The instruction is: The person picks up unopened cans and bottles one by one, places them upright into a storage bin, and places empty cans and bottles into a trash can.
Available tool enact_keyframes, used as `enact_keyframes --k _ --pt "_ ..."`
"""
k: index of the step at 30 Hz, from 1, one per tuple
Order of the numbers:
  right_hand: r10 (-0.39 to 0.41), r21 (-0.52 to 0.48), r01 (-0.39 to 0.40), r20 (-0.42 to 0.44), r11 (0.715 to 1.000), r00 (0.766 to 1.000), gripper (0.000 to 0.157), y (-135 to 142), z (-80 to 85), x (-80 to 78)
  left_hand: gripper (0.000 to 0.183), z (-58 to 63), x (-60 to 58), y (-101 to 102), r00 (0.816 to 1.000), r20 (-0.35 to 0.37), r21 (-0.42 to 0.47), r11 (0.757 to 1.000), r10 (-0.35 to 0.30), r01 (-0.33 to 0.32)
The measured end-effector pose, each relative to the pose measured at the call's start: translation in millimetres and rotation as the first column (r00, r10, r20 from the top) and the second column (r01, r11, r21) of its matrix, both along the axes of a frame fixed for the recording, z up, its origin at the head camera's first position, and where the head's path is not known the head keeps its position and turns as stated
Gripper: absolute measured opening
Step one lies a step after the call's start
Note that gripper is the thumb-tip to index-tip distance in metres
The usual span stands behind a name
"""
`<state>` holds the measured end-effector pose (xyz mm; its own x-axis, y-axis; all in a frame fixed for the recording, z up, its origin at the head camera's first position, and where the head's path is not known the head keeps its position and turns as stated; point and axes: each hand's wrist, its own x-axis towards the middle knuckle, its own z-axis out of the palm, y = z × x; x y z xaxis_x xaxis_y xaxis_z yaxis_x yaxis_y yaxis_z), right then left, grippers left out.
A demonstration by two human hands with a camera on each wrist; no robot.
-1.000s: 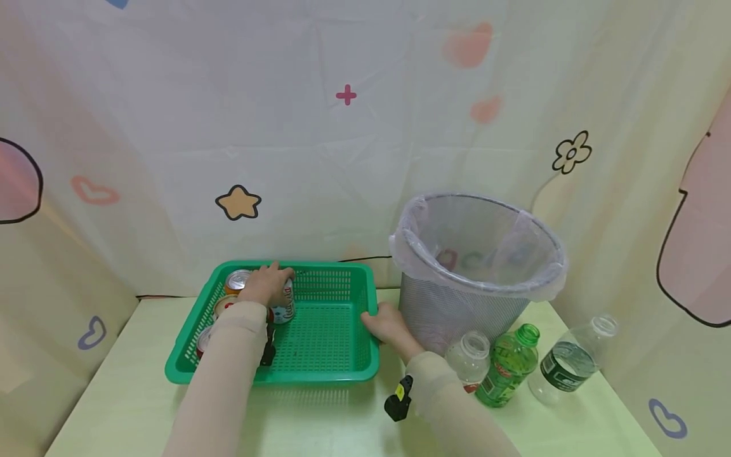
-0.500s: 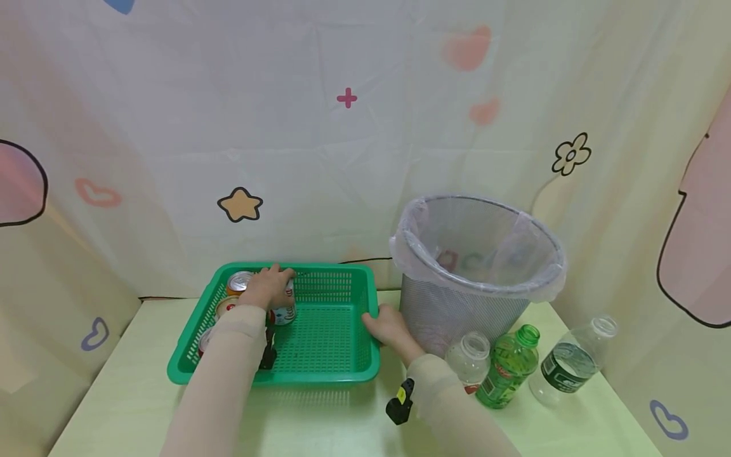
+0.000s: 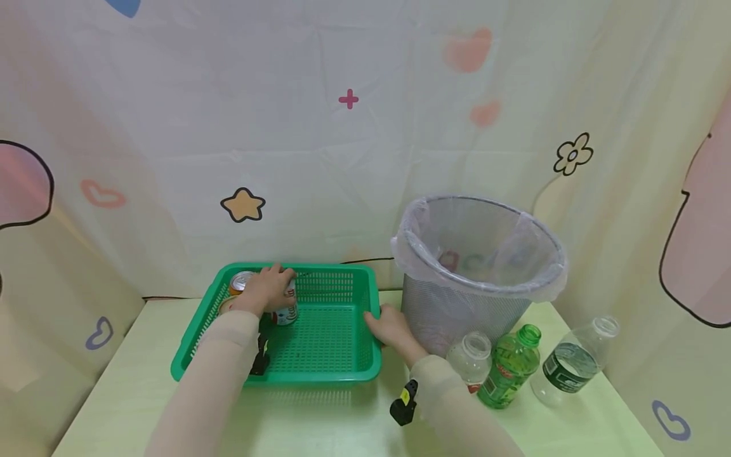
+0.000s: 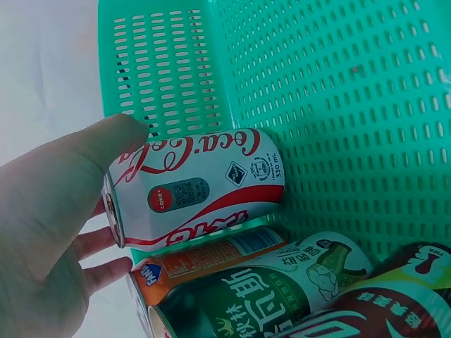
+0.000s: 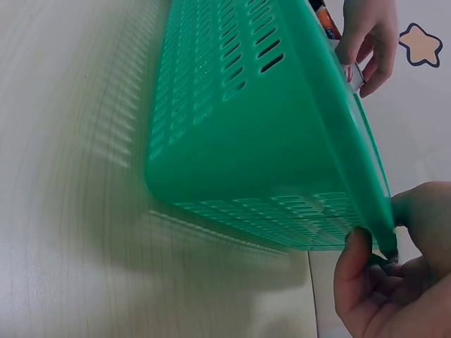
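My left hand (image 3: 267,291) holds a white and red Coca-Cola can (image 4: 204,190) by its top end, thumb on the near side, in the back left part of a green plastic basket (image 3: 314,379). Beside that can, the left wrist view has an orange Fanta can (image 4: 211,259), a dark green can (image 4: 246,299) and a dark red can (image 4: 384,306), partly cut off. At the basket's right side my right hand (image 3: 395,329) grips the rim (image 5: 356,151), with the thumb over it and fingers curled beneath.
A mesh bin (image 3: 457,311) lined with a clear bag stands right of the basket. In front of it are a clear bottle (image 3: 471,358), a green bottle (image 3: 509,368) and a labelled clear bottle (image 3: 571,365). A patterned curtain (image 3: 320,158) hangs behind the table (image 3: 308,425).
My left wrist and forearm have swung slightly left, while the hand stays on the Coca-Cola can. My right hand keeps its grip on the rim. The head view has shifted slightly.
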<state>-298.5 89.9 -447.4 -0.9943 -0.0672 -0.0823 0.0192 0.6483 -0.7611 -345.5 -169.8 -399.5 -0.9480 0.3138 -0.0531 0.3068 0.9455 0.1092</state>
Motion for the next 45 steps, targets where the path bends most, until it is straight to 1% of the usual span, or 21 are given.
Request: enact_keyframes --k 5,8,11,14,18,23,26,28,31,37,42,44,45 --pt "0.003 0.024 -0.003 0.000 1.000 1.000 0.038 0 -1.7 0.1 0.055 4.1 6.0 -3 1.000 -0.025 0.019 1.000 -0.013 0.013" --pt "0.005 0.034 -0.005 -0.009 0.999 1.000 0.045 0 -0.9 0.5 0.055 8.4 9.4 -4 1.000 -0.022 0.015 1.000 -0.010 0.011" --pt "0.005 0.045 -0.003 -0.039 0.999 0.999 0.049 1 2.2 1.9 0.056 13.1 12.5 -4 1.000 -0.016 0.011 1.000 -0.011 0.011" --pt "0.017 0.091 -0.008 -0.095 0.996 0.995 0.048 3 5.5 3.9 0.058 16.8 15.3 -4 1.000 -0.020 -0.003 1.000 -0.024 0.024" --pt "0.047 0.156 -0.023 -0.156 0.988 0.987 0.046 5 8.3 7.0 0.058 18.7 18.2 -4 0.998 -0.035 -0.028 0.998 -0.049 0.048" --pt "0.055 0.178 -0.020 -0.193 0.984 0.980 0.044 7 8.4 10.2 0.055 18.3 23.1 -1 0.992 -0.086 -0.055 0.995 -0.092 0.088" --pt "0.049 0.171 -0.010 -0.223 0.985 0.974 0.042 9 8.6 12.8 0.052 16.5 27.7 2 0.982 -0.134 -0.053 0.990 -0.134 0.127" --pt "0.049 0.172 -0.006 -0.249 0.985 0.967 0.041 9 8.6 15.3 0.050 14.7 31.1 5 0.972 -0.168 -0.055 0.986 -0.163 0.156" --pt "0.074 0.186 -0.019 -0.294 0.982 0.953 0.038 7 10.3 21.3 0.050 10.5 36.1 9 0.955 -0.216 -0.068 0.979 -0.204 0.194" --pt "0.171 0.266 -0.066 -0.394 0.962 0.903 0.031 3 14.2 38.0 0.049 3.0 44.2 19 0.917 -0.286 -0.083 0.961 -0.277 0.264" --pt "0.210 0.303 -0.076 -0.439 0.950 0.874 0.026 4 15.6 46.0 0.048 1.8 50.9 25 0.886 -0.348 -0.067 0.951 -0.307 0.303" --pt "0.232 0.323 -0.082 -0.459 0.943 0.858 0.025 4 15.8 49.1 0.049 0.8 53.2 28 0.876 -0.365 -0.065 0.947 -0.315 0.314" --pt "0.247 0.327 -0.092 -0.473 0.941 0.846 0.024 5 16.0 50.7 0.049 -0.3 53.8 29 0.871 -0.373 -0.071 0.946 -0.320 0.317"
